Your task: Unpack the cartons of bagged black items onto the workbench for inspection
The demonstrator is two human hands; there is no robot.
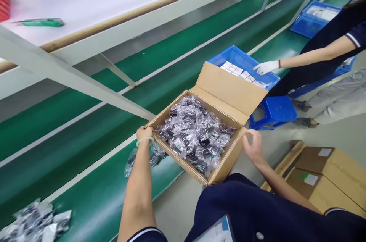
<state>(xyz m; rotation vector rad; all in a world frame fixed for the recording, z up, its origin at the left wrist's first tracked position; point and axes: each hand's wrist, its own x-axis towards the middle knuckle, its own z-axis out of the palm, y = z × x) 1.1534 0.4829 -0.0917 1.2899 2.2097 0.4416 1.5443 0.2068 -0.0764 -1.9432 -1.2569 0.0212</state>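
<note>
Between my hands is an open cardboard box [225, 167], tilted, its lid flap [228, 85] folded back on the far side. Clear plastic bags [194, 131] with dark items inside fill it; what the items are I cannot make out. My left hand [145, 134], with a pale green bangle at the wrist, grips the box's left corner. On the opposite side, my right hand [253, 144] holds the right edge, thumb and fingers closed on the cardboard. More bagged items [156, 154] lie on the green surface beneath the box's left side.
A co-worker's gloved hand [266, 67] reaches over a blue crate [228, 54] holding small white boxes. A blue stool [278, 109] stands beyond my box. Cartons [337, 173] sit at right. A green utility knife [42, 22] lies on the upper shelf; bagged items [37, 223] lie lower left.
</note>
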